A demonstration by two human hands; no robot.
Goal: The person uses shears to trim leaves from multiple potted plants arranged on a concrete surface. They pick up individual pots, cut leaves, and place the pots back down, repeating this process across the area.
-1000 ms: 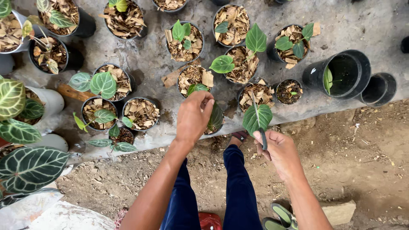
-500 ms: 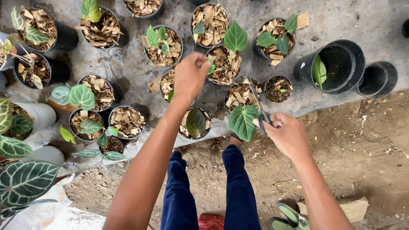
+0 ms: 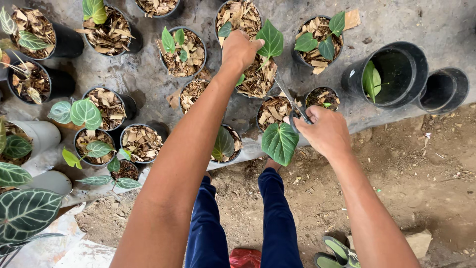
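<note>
Crowding grey plastic sheet [image 3: 148, 74], black pots [image 3: 184, 48] border bare dirt ground [image 3: 421, 188].

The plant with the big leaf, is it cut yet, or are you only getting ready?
Only getting ready. Already done: the left hand has hold of the plant at its pot of wood chips. In hand: the right hand grips the scissors, blades pointing toward that plant. Still left: the cut itself; the heart-shaped leaf still stands on its stem.
</note>
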